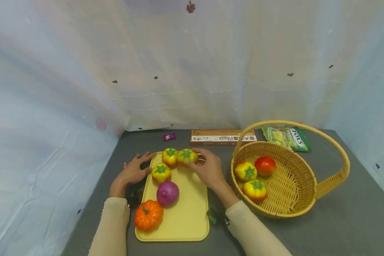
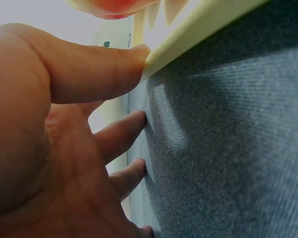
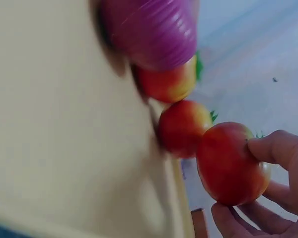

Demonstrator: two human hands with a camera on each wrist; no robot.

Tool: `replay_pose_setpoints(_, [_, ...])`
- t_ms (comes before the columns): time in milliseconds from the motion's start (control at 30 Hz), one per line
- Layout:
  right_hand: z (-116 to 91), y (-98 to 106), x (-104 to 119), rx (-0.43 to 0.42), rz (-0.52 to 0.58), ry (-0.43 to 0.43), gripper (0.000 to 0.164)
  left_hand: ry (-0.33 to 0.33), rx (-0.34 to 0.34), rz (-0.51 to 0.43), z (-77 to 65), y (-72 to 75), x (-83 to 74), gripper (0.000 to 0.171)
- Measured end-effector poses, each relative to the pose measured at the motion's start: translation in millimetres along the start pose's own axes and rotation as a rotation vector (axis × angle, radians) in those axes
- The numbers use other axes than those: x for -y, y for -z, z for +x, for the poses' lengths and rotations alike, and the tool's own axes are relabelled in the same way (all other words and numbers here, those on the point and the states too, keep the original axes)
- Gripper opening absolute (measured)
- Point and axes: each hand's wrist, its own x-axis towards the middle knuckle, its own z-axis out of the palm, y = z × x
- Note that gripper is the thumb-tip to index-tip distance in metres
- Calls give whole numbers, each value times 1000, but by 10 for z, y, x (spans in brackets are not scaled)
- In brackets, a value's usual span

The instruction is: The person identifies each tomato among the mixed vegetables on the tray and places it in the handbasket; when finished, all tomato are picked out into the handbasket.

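Observation:
With its thumb and fingers, my right hand [image 1: 209, 168] holds a red-and-yellow tomato [image 1: 187, 156] with a green leafy top, over the far end of a yellow tray [image 1: 191, 217]. In the right wrist view this tomato [image 3: 232, 163] appears raised from the tray surface. At the tray's far left side, my left hand [image 1: 132, 172] has its fingers spread on the dark tabletop, and its thumb [image 2: 97, 72] touches the tray rim. Two similar tomatoes, one at the far edge [image 1: 170, 157] and one nearer [image 1: 161, 173], a purple onion [image 1: 168, 193] and an orange pumpkin [image 1: 149, 215] are on the tray.
A wicker basket [image 1: 294, 192] with a tall handle stands right of the tray, holding two yellow-red tomatoes and a red fruit [image 1: 265, 166]. Behind lie a pasta box [image 1: 222, 138], a green snack bag [image 1: 288, 138] and a small purple packet [image 1: 169, 137]. Pale curtains surround the table.

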Motion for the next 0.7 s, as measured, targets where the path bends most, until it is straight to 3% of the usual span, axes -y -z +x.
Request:
replay_pose_setpoints(167, [-61,131,199,55,150,64,44,1,2,6,9,-15,12,61])
replay_pose_setpoints(367, [-225,425,445,180,235,79,45,-11,5,2,13,-17,7,60])
replay_pose_setpoints(567, [-462,818,503,358,335,50,47,-15,6,-5,6,-17,14,60])
replay_pose_setpoints(700, [-615,1142,468,384,373,39,46,-17,6,-11,5,-11,25,60])
